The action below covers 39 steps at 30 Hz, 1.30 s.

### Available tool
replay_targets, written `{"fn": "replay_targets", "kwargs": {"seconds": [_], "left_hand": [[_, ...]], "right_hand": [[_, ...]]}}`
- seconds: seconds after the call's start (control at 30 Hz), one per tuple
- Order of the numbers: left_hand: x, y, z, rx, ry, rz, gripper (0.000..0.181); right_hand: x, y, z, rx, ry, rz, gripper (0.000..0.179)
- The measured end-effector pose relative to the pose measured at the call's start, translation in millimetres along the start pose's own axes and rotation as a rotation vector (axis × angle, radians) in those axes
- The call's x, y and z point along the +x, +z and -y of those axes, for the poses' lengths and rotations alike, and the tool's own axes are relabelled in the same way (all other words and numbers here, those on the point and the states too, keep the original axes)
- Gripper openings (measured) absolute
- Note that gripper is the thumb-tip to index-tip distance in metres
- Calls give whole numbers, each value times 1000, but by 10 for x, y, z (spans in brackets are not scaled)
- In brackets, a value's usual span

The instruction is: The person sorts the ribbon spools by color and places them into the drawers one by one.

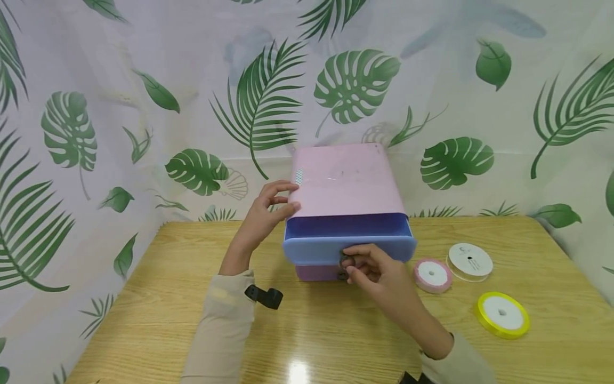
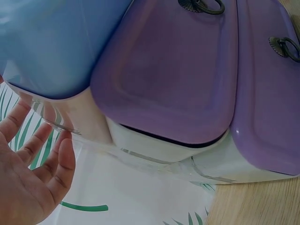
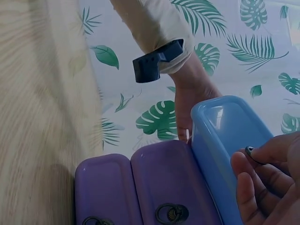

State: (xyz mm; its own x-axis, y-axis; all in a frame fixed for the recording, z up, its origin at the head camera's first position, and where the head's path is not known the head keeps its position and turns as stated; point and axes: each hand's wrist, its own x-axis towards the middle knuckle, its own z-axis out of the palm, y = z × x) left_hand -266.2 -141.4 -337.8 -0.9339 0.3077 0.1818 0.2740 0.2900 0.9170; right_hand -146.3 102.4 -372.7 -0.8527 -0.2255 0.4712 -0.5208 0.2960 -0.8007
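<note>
A small drawer cabinet with a pink top stands on the table. Its blue top drawer is pulled partway out, and the inside shows as a dark blue gap. Below it, two purple drawers sit closed, each with a dark metal ring handle. My right hand pinches the blue drawer's ring handle between thumb and fingers. My left hand rests against the cabinet's upper left side, fingers spread and fingertips touching the pink shell.
To the right of the cabinet lie a pink ribbon roll, a white spool and a yellow ribbon roll. A leaf-printed cloth hangs behind the wooden table.
</note>
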Motion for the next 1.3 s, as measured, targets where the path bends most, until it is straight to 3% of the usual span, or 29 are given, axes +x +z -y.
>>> {"fn": "replay_targets", "kwargs": {"seconds": [0.2,0.67,1.03,1.3], "left_hand": [[-1,8,-1,4,-4,-4,43],[-12,9,-13,11,-17,-7,44],[-7,14,-11,10,-9,-2,43],[-10,14,-6,14,-6,-6,44]], "right_hand": [[-101,-24,83,-11,-39,17,25],[-273,-94,177,47,-10,43,24],[-369,-63,195,64,-102,38,27],[-393,-45,172,87,-114,30,29]]}}
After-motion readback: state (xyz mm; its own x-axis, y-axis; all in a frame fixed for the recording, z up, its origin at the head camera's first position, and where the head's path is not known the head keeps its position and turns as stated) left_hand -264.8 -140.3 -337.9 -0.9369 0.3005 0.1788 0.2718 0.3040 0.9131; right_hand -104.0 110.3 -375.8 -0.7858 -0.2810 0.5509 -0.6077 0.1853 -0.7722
